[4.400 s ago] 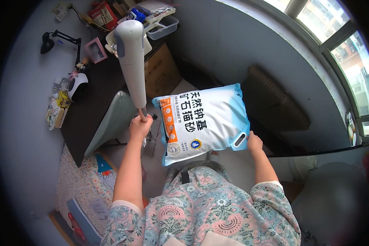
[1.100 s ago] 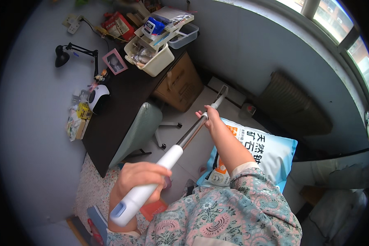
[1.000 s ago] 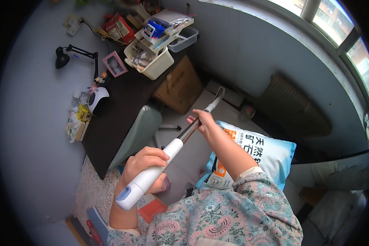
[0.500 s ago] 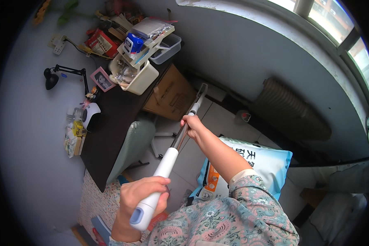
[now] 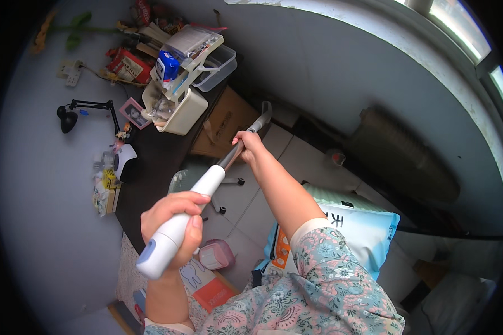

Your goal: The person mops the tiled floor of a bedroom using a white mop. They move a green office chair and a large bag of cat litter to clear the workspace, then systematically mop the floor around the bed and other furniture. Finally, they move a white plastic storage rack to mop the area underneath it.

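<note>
Both my hands hold a long-handled mop (image 5: 210, 180) that slants across the floor. Its white handle grip has a pale blue button at the end, and a grey metal pole runs on from it. My left hand (image 5: 170, 211) is wrapped round the white grip, closest to me. Further along, my right hand (image 5: 247, 145) closes round the pole at arm's length. The mop's head (image 5: 265, 115) is blurred and lies on the tiles near the cardboard box (image 5: 229, 120).
A dark desk (image 5: 151, 162) on the left carries bins, a black lamp (image 5: 68, 120) and a pink photo frame (image 5: 134, 113). An office chair (image 5: 185, 178) stands beside it. A large light-blue bag (image 5: 360, 226) is right of my arm. A pink container (image 5: 217, 254) is by my left forearm.
My left hand and the white grip have moved left and upward. My right hand has shifted slightly left and up with the pole. The pink container now shows.
</note>
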`<state>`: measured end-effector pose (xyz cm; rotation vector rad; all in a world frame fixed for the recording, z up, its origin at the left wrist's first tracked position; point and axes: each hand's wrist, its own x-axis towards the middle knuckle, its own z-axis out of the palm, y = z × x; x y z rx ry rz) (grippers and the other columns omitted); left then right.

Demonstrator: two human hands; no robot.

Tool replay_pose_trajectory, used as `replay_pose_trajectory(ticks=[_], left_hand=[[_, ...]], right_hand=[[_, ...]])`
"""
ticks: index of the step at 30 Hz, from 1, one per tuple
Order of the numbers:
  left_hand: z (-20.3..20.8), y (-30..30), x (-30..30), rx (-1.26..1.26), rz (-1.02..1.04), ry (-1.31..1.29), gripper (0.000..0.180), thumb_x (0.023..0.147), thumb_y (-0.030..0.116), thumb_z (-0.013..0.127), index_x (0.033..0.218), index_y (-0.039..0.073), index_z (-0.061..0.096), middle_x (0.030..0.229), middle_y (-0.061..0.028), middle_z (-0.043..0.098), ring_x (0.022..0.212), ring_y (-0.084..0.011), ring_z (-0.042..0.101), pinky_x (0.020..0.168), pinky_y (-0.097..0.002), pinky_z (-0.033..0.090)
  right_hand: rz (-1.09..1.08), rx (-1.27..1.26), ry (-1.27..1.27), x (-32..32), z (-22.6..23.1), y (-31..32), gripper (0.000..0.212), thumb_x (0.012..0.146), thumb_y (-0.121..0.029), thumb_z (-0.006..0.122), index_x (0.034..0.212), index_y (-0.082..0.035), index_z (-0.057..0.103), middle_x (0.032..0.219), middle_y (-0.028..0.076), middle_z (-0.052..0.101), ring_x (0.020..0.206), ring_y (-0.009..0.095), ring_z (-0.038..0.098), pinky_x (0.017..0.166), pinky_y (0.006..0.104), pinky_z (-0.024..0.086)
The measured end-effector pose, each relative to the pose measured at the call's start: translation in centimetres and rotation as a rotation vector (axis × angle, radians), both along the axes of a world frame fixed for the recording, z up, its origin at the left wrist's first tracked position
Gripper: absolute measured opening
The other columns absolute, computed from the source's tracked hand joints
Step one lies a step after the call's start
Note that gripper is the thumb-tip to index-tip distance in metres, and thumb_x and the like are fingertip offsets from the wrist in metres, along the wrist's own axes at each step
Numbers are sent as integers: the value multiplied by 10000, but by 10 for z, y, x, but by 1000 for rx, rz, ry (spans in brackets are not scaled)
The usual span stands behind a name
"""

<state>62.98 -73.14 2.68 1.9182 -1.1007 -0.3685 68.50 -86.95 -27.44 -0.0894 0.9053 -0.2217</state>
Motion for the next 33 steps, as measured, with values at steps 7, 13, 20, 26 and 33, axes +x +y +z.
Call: replay_pose_trajectory(ticks=[7,13,20,26,33], left_hand=[[27,-4,21,93,-192,26,203,681,165,586,798,1,562,862,-144,621,822,-218,588,754,-313,454],[51,6,21,16,-127,115,196,641,175,585,750,13,572,856,-135,633,780,-191,591,721,-287,463],[66,52,-9,36,-18,92,225,652,209,585,739,4,560,815,-149,618,755,-207,594,700,-288,460],[71,93,-51,73,2,37,208,657,223,614,706,27,564,764,-132,629,677,-191,613,628,-267,477],[79,97,-77,96,-32,38,210,645,228,627,669,31,556,718,-125,627,638,-194,623,611,-273,494]], right_hand=[[-253,61,-10,-2,19,4,171,684,100,454,792,10,357,606,118,446,479,201,476,437,298,440],[-245,35,56,-25,48,13,197,686,92,460,821,-3,352,616,127,461,504,215,499,454,323,457],[-40,-38,137,-74,93,41,540,692,93,458,1134,-24,172,730,133,474,526,200,536,437,300,470],[193,-47,205,-110,95,76,740,717,71,445,1293,-109,17,834,135,461,551,183,536,477,307,496],[209,-50,169,-139,99,86,718,721,65,443,1279,-96,22,842,134,460,544,188,539,487,319,497]])
